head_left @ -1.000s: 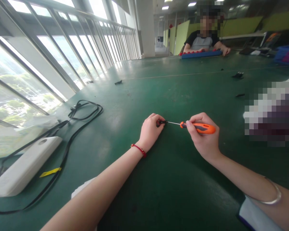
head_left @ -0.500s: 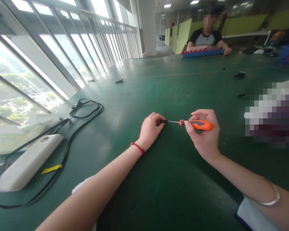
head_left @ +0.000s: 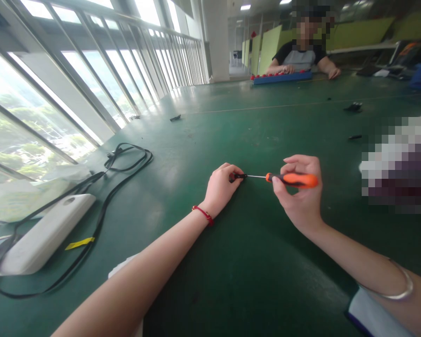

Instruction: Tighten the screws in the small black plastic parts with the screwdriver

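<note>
Between thumb and fingers, my left hand [head_left: 221, 186] pinches a small black part [head_left: 239, 176] just above the green tabletop [head_left: 210, 140]; what kind of part it is I cannot make out. My right hand [head_left: 303, 201] holds an orange and dark grey screwdriver [head_left: 300, 179] by its handle, thumb on the front of the grip and some fingers raised. The thin shaft points left, and its tip meets the right end of the black part. The fingers hide some of that part.
To the left lie a white power strip [head_left: 49, 234], a looped black cable [head_left: 108, 201] and yellow tape [head_left: 80, 243]. Small black pieces [head_left: 175, 118] [head_left: 353, 107] rest farther back. Across the table sits a person [head_left: 298, 58] behind a blue tray [head_left: 284, 78]. A blurred-out pale and dark item is at right.
The screwdriver handle has turned in my right hand, whose fingers shifted slightly. My left hand keeps its pinch. Across the table, the blue tray has slid left and the person's hand is off its end.
</note>
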The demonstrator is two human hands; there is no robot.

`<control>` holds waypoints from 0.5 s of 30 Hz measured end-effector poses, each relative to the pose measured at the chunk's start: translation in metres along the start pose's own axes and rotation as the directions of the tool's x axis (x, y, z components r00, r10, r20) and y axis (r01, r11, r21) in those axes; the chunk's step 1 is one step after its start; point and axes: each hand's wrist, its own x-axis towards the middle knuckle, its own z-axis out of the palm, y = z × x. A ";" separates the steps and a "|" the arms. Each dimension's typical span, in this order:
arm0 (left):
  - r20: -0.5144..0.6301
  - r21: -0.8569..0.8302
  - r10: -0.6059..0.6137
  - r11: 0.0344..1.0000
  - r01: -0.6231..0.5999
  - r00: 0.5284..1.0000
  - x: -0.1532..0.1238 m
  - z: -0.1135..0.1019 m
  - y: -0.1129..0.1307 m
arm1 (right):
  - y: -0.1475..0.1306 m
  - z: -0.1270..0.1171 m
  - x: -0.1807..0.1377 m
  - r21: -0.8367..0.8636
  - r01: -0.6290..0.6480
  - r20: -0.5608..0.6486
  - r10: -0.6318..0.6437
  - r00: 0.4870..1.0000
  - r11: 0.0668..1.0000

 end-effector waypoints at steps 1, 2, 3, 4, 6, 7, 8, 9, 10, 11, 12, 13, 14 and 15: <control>0.000 -0.003 0.001 1.000 -0.001 1.000 0.000 0.000 0.000 | -0.001 0.000 0.000 -0.025 -0.016 0.022 0.016 1.000 1.000; 0.000 -0.005 -0.001 1.000 0.001 1.000 0.000 0.000 0.000 | -0.001 -0.001 0.000 -0.057 -0.035 0.040 0.037 0.999 0.998; 0.001 -0.007 -0.005 1.000 0.005 1.000 0.000 0.000 -0.001 | -0.002 -0.001 0.000 -0.086 -0.050 0.053 0.055 0.997 0.995; 0.002 -0.009 -0.009 1.000 0.009 1.000 0.001 0.000 -0.001 | -0.002 -0.002 0.000 -0.110 -0.061 0.058 0.067 0.996 0.992; 0.003 -0.009 -0.011 1.000 0.011 1.000 0.001 0.001 -0.001 | -0.002 -0.001 0.000 -0.112 -0.050 0.041 0.055 0.998 0.992; 0.003 -0.009 -0.007 1.000 0.007 1.000 0.001 0.001 -0.002 | -0.002 -0.001 0.000 -0.088 -0.029 0.022 0.031 0.999 0.996; 0.004 -0.008 -0.003 1.000 0.003 1.000 0.001 0.001 -0.002 | -0.001 0.000 0.000 -0.062 -0.006 0.011 0.007 1.000 0.998; 0.005 -0.007 0.000 1.000 0.000 1.000 0.001 0.001 -0.002 | -0.001 0.000 0.000 -0.038 0.016 0.001 -0.016 1.000 0.999; 0.005 -0.006 0.001 1.000 -0.001 1.000 0.001 0.001 -0.002 | 0.000 0.000 0.000 -0.022 0.029 -0.002 -0.029 1.000 0.999; 0.005 -0.005 -0.001 1.000 0.001 1.000 0.001 0.001 -0.002 | 0.000 0.000 0.000 -0.020 0.031 0.009 -0.030 1.000 0.999; 0.006 -0.004 -0.004 1.000 0.004 1.000 0.001 0.001 -0.002 | 0.000 0.000 0.001 -0.037 0.018 0.027 -0.017 0.999 0.999; 0.007 -0.004 -0.007 1.000 0.007 1.000 0.000 0.001 -0.001 | -0.001 0.000 0.001 -0.066 -0.001 0.047 0.004 0.999 0.998; 0.008 -0.005 -0.009 1.000 0.009 1.000 0.000 0.000 -0.001 | -0.001 -0.001 0.001 -0.095 -0.019 0.061 0.025 0.998 0.995; 0.011 -0.007 -0.010 1.000 0.010 1.000 0.000 0.000 -0.001 | -0.002 -0.001 0.001 -0.119 -0.032 0.065 0.040 0.997 0.992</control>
